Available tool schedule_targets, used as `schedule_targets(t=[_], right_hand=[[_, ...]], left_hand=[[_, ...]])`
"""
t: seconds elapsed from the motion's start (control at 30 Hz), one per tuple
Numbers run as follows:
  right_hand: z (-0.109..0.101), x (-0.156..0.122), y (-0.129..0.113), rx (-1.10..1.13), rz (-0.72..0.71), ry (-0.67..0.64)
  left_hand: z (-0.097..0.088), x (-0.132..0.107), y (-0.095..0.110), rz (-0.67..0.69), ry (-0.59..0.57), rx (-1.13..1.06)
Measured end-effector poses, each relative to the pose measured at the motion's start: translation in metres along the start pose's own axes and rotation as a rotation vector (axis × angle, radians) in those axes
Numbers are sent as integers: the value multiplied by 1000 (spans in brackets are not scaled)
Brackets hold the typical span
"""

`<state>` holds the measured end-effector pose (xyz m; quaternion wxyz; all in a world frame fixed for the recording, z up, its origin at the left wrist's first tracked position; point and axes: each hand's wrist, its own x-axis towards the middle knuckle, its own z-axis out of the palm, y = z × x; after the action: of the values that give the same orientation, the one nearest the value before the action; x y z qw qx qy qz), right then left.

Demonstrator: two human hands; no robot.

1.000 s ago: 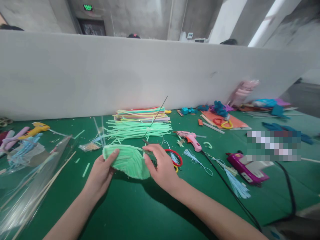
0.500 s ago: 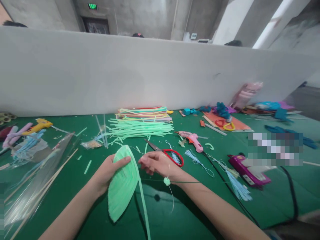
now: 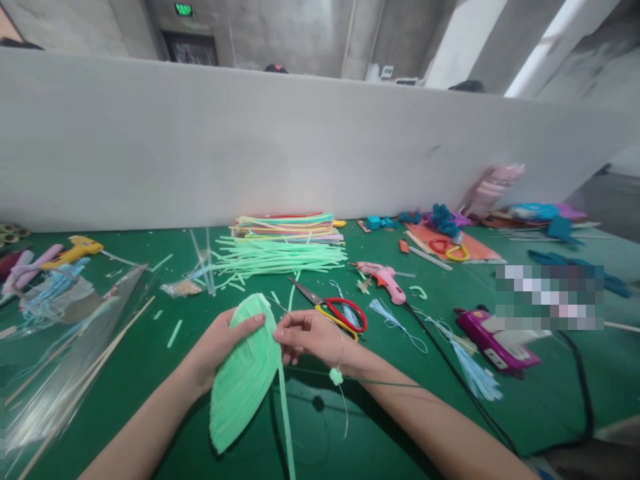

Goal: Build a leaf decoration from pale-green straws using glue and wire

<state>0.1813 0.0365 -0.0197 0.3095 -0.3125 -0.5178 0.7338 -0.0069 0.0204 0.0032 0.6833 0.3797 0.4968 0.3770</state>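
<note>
My left hand point(image 3: 220, 347) is closed on a light green leaf-shaped piece point(image 3: 245, 377) made of glued foam strips, thumb on its upper face, held upright above the green mat point(image 3: 150, 413). A long green strip point(image 3: 287, 427) hangs down from its right edge. My right hand point(image 3: 313, 337) pinches that edge near the top, fingers closed. A thin dark wire point(image 3: 370, 381) with a small green bead point(image 3: 337, 376) on it runs out under my right wrist.
Red-handled scissors point(image 3: 333, 308) lie just beyond my right hand. A pile of green strips point(image 3: 277, 257) and a foam sheet stack point(image 3: 290, 227) sit behind. A pink glue gun point(image 3: 383, 277), a purple device point(image 3: 497, 340), a clear bag point(image 3: 65, 360) at left, and a grey partition wall point(image 3: 300, 160).
The green piece was turned from lying flat between both hands to standing upright in the left hand. The right hand shifted to its edge, and the wire swung down from upright to level.
</note>
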Motion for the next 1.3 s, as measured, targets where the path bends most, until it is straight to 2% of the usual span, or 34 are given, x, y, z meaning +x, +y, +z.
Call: schedule_targets(t=[0.13, 0.2, 0.3, 0.4, 0.5, 0.7, 0.83, 0.93, 1.07, 1.17, 1.3], right_hand=[[-5, 0, -4, -26, 17, -1], [-13, 1, -8, -40, -17, 84], [-24, 1, -14, -184, -159, 215], [-24, -1, -16, -450, -260, 144], [-16, -4, -15, -654, -312, 114], [-11, -5, -14, -791, -340, 190], [-14, -6, -15, -919, -378, 154], [-15, -6, -11, -1090, -494, 145], [-13, -4, -4, -1243, -591, 150], [-11, -5, -4, -1249, -584, 135], [-10, -9, -12, -1156, -453, 121]], left_hand=[[1, -1, 2, -21, -28, -1], [0, -2, 2, -45, -47, 21], [-3, -1, -1, -82, -112, 86], [-3, 0, -6, -81, -181, 158], [-3, 1, -10, -78, -157, 198], [-5, 1, -11, -78, -71, 167], [-3, 1, -9, -83, -98, 241], [1, 2, -8, -2, -132, 366], [4, 7, -10, 180, -81, 555], [5, 9, -12, 163, -88, 597], [5, 7, -11, 139, -111, 606]])
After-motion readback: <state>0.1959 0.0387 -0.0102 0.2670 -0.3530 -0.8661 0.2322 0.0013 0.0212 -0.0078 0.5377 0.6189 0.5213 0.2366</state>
